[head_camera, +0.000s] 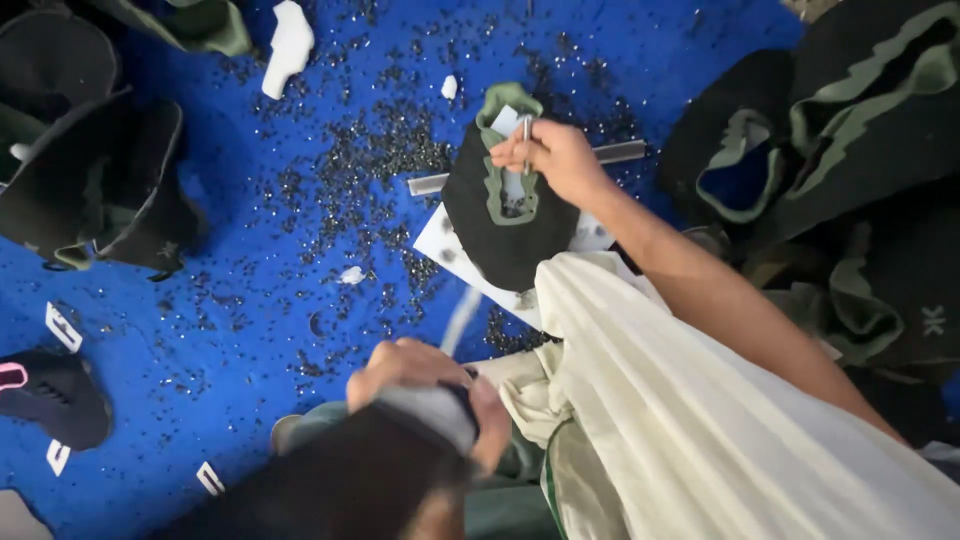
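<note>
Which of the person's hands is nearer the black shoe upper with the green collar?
Right. The right hand is over the black shoe upper; the left hand is below it, apart.

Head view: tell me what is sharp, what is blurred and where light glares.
Head view: the right hand with its thin metal tool on the black shoe upper is fairly sharp; the left hand, close to the lens, is motion-blurred; the pale sleeve looks slightly overexposed; the blue surface is evenly lit.
</note>
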